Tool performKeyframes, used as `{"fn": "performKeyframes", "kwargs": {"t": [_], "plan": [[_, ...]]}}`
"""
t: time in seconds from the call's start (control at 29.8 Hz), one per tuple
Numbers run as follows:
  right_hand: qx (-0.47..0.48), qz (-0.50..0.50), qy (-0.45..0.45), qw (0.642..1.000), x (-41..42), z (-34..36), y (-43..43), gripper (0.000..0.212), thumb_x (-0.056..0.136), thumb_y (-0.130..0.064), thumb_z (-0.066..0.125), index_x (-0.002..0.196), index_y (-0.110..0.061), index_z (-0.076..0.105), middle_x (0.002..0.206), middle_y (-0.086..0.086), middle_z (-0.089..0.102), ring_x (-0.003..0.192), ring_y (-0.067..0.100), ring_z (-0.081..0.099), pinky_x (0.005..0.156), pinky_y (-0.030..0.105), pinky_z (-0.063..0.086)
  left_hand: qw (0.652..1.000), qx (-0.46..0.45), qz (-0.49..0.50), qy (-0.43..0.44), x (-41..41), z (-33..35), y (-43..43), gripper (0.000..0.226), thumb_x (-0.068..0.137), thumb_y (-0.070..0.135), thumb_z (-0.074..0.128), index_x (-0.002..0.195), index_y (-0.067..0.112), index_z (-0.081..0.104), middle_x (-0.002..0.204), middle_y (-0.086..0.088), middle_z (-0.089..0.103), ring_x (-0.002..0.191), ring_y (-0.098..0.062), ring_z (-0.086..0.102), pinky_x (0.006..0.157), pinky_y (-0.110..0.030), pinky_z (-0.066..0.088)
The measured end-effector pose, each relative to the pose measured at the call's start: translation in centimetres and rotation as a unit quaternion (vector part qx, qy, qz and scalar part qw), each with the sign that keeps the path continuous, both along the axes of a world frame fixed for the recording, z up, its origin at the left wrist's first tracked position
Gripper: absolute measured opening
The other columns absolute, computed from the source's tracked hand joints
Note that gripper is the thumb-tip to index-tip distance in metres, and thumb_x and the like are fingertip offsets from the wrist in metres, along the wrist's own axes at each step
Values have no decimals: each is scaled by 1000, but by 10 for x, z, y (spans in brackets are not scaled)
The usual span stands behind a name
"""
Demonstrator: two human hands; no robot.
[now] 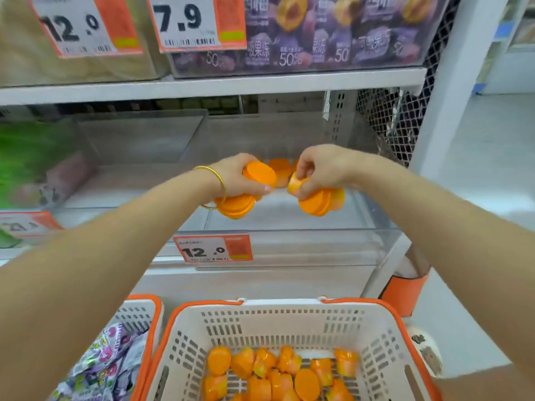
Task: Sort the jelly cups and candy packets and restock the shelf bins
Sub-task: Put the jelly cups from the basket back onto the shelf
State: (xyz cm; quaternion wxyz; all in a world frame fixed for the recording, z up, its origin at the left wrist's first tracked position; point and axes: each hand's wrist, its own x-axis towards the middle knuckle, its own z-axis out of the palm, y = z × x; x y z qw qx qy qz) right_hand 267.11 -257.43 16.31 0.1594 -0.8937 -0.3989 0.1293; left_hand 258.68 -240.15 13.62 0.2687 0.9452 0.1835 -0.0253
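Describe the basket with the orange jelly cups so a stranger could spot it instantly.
Below the white shelving, two white perforated plastic baskets with orange rims sit side by side. Take the right-hand basket, under the lower 12.0 price tag. It holds orange jelly cups; the left basket holds purple-and-white candy packets.

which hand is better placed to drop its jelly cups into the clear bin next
Probably the right hand: its jelly cups hang over bare floor in the clear bin; the left hand sits nearer the bin's left wall.
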Motion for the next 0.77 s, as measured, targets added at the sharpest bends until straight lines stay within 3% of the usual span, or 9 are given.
{"fn": "performKeyframes", "kwargs": {"t": [0.1,0.24,0.37,0.54,0.67,0.77], "plan": [[-86,11,-27,996,30,-30,29,41,72,-25,78,109,-12,64,103,3,62,92,21,59,79,30,51,996,47,-30,68,32,-30,10,68,78,50,68,135,27,39,125,2,50,107,-20,51,89,-32,43],[-112,29,-37,993,48,-48,48,42,73,-24,77,111,-11,64,109,5,64,99,23,61,83,34,54,991,69,-40,111,55,-54,20,67,80,53,64,137,28,37,129,-1,49,115,-23,50,89,-29,40],[-51,56,-18,997,54,-51,51,47,72,-24,78,115,-16,59,104,-1,56,95,17,55,80,28,49,984,103,-63,130,62,-56,33,69,83,55,58,140,26,33,136,-5,48,122,-26,48,99,-31,38],[38,60,16,997,56,-58,47,57,73,-22,78,125,-17,56,122,0,59,113,17,55,95,29,47,985,120,-35,123,53,-57,39,76,80,63,56,138,16,35,130,-11,52,115,-30,52,97,-43,44],[63,63,13,996,53,-64,47,62,77,-19,75,134,-16,49,132,2,55,121,17,51,98,27,43,980,150,-29,124,40,-50,33,92,69,66,66,138,16,32,132,-10,43,122,-30,44,101,-41,40],[44,92,1,995,48,-64,55,62,79,-15,71,136,-18,47,136,3,52,125,20,49,102,32,42,966,211,-30,147,26,-44,30,80,74,46,73,137,14,33,127,-11,38,118,-31,43,96,-37,40]]}}
